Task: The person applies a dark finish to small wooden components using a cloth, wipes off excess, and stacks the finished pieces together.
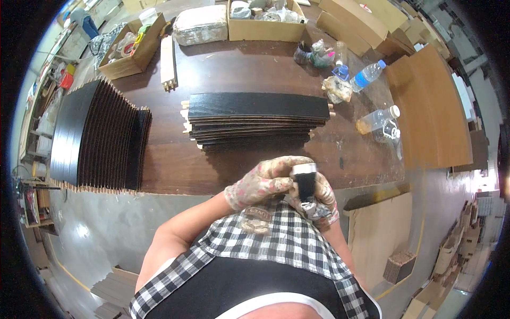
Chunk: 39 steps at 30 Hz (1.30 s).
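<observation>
Close to my chest, just past the table's near edge, I hold a small black object with a silver-white top (305, 183). Its exact kind does not show. My right hand (326, 201), in a stained patterned glove, is wrapped round it from the right, with some crumpled greyish material at its lower end. My left hand (263, 183), gloved likewise, has its fingers bent against the object's left side. Beyond my hands lies a fanned stack of black wooden slats (257, 106) with pale pegs at their ends. A larger row of black slats (71, 138) stands at the left.
The brown table (223, 66) carries two cardboard boxes of supplies (265, 32) (130, 65), a wrapped bundle (201, 25), pale strips (168, 64) and plastic bottles (367, 76) (380, 118). A large cardboard sheet (430, 111) leans at the right. Another person (82, 20) is far left.
</observation>
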Each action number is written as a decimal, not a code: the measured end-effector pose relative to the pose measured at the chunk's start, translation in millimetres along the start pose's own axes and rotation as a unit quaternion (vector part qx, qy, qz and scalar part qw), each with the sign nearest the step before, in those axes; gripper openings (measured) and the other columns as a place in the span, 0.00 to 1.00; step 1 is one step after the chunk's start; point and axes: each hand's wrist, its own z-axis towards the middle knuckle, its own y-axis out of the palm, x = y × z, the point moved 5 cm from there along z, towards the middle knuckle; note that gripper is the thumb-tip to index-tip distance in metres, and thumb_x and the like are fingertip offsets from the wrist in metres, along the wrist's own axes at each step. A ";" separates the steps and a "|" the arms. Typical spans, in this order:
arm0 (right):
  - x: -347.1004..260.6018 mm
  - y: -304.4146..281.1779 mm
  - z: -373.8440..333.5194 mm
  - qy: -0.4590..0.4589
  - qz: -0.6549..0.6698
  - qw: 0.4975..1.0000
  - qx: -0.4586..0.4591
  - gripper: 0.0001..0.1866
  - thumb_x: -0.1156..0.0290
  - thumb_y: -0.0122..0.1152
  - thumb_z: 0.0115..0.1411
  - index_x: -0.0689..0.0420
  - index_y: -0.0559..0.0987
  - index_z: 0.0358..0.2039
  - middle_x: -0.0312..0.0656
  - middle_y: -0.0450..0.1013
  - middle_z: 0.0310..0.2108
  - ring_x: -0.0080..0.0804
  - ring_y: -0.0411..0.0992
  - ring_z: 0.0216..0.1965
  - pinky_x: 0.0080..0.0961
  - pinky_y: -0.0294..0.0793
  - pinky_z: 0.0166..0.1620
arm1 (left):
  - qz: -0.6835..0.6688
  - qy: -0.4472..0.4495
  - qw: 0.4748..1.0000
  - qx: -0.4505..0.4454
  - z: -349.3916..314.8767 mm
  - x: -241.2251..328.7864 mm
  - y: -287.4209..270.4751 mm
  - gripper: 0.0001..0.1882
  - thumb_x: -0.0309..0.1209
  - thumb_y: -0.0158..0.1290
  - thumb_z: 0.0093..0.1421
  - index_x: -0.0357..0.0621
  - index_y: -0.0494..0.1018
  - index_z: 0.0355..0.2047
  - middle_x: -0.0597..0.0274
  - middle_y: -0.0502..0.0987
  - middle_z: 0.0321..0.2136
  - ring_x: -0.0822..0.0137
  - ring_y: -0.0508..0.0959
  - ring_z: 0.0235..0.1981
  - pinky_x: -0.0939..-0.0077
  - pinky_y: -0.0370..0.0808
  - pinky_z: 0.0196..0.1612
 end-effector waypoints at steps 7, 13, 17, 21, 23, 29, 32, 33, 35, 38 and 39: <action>-98.1 -52.2 51.4 -0.234 0.171 0.954 0.074 0.25 0.53 0.46 0.70 0.63 0.67 0.55 0.48 0.75 0.36 0.23 0.63 0.22 0.20 0.62 0.22 | 0.783 0.205 0.557 0.185 1.2 115.2 -8.1 0.43 0.50 0.64 0.46 0.44 0.66 0.60 0.55 0.68 0.58 0.47 0.63 0.63 0.52 0.59 0.63; -91.5 -75.7 113.1 -0.110 0.172 0.979 0.010 0.22 0.58 0.51 0.68 0.63 0.68 0.55 0.43 0.73 0.30 0.29 0.71 0.26 0.19 0.75 0.27 | 0.860 -0.035 0.472 0.188 31.0 116.4 -51.4 0.52 0.48 0.68 0.41 0.48 0.58 0.65 0.54 0.71 0.52 0.48 0.69 0.55 0.54 0.63 0.58; -82.3 -97.4 128.8 -0.168 0.201 0.964 0.045 0.25 0.56 0.48 0.69 0.63 0.69 0.56 0.52 0.75 0.41 0.36 0.75 0.37 0.32 0.81 0.37 | 0.858 -0.074 0.479 0.172 31.0 114.3 -58.9 0.51 0.45 0.68 0.41 0.47 0.59 0.64 0.56 0.74 0.43 0.54 0.75 0.44 0.59 0.67 0.50; -82.6 -86.1 125.9 -0.140 0.182 0.970 0.079 0.22 0.55 0.50 0.68 0.62 0.71 0.51 0.43 0.76 0.32 0.29 0.76 0.28 0.26 0.80 0.27 | 0.839 -0.075 0.515 0.162 19.7 117.3 -72.0 0.50 0.47 0.68 0.42 0.45 0.60 0.63 0.51 0.74 0.47 0.50 0.74 0.48 0.58 0.68 0.53; -90.0 -114.0 116.8 -0.140 0.190 0.968 0.083 0.24 0.54 0.51 0.67 0.62 0.71 0.51 0.44 0.75 0.33 0.33 0.76 0.29 0.29 0.80 0.25 | 0.816 0.090 0.542 0.181 3.9 143.6 -71.3 0.49 0.52 0.65 0.46 0.46 0.59 0.64 0.48 0.74 0.49 0.46 0.74 0.49 0.57 0.69 0.53; -130.4 -88.7 69.9 -0.174 0.011 0.983 0.061 0.22 0.58 0.54 0.66 0.62 0.71 0.53 0.46 0.73 0.37 0.32 0.73 0.31 0.27 0.80 0.30 | 0.495 0.152 0.798 0.309 -79.6 174.6 -132.4 0.59 0.63 0.64 0.41 0.36 0.57 0.64 0.47 0.67 0.60 0.56 0.64 0.63 0.61 0.58 0.65; -141.0 -8.3 69.6 -0.316 -0.241 0.890 0.222 0.19 0.71 0.61 0.62 0.63 0.72 0.52 0.46 0.75 0.43 0.31 0.77 0.40 0.29 0.83 0.40 | 0.425 0.160 0.834 0.314 -98.7 142.9 -149.1 0.60 0.62 0.66 0.40 0.38 0.55 0.66 0.49 0.65 0.61 0.57 0.60 0.66 0.59 0.56 0.66; -140.2 23.3 75.0 -0.279 -0.354 0.876 0.175 0.19 0.70 0.62 0.61 0.63 0.74 0.51 0.46 0.75 0.45 0.29 0.77 0.39 0.27 0.83 0.38 | 0.423 0.176 0.832 0.312 -105.0 133.0 -158.2 0.60 0.57 0.69 0.39 0.38 0.55 0.65 0.51 0.64 0.62 0.58 0.65 0.62 0.63 0.63 0.62; -129.7 68.3 87.1 -0.200 -0.457 0.854 0.150 0.18 0.71 0.63 0.60 0.63 0.76 0.50 0.44 0.76 0.44 0.28 0.76 0.40 0.24 0.82 0.38 | 0.288 0.182 0.881 0.330 -99.5 123.2 -145.3 0.58 0.57 0.69 0.40 0.40 0.56 0.65 0.53 0.66 0.59 0.61 0.67 0.59 0.65 0.65 0.61; -115.2 112.3 104.2 -0.215 -0.580 0.781 0.086 0.16 0.75 0.62 0.58 0.65 0.77 0.48 0.42 0.77 0.41 0.25 0.76 0.36 0.21 0.78 0.41 | 0.247 0.136 0.908 0.310 -96.4 118.5 -146.4 0.50 0.46 0.72 0.43 0.40 0.60 0.61 0.61 0.68 0.53 0.69 0.72 0.50 0.73 0.75 0.50; -108.0 118.0 110.4 -0.221 -0.583 0.779 0.065 0.16 0.76 0.62 0.58 0.65 0.78 0.47 0.41 0.77 0.40 0.24 0.76 0.36 0.21 0.77 0.42 | 0.263 0.141 0.904 0.307 -96.8 109.7 -155.4 0.47 0.42 0.72 0.44 0.43 0.61 0.61 0.62 0.69 0.51 0.70 0.72 0.48 0.73 0.76 0.49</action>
